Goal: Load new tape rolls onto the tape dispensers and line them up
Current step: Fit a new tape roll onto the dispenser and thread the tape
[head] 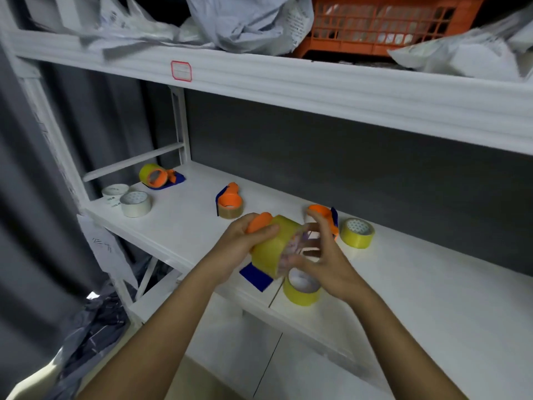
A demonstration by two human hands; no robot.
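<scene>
My left hand (245,243) grips an orange and blue tape dispenser (258,277) above the shelf's front edge. A yellow tape roll (271,249) sits on it, and my right hand (323,261) holds that roll with fingers spread at its open side. Below my hands a loose yellow roll (301,288) lies flat. Another yellow roll (357,233) lies to the right. A dispenser loaded with yellow tape (157,176) lies at the back left. A dispenser with a brown roll (230,202) is in the middle. A third dispenser (324,216) is partly hidden behind my right hand.
Two white tape rolls (135,204) rest at the left end of the white shelf (418,284). The upper shelf carries crumpled plastic bags (245,21) and an orange crate (383,24). Dark bags (95,321) lie on the floor at lower left.
</scene>
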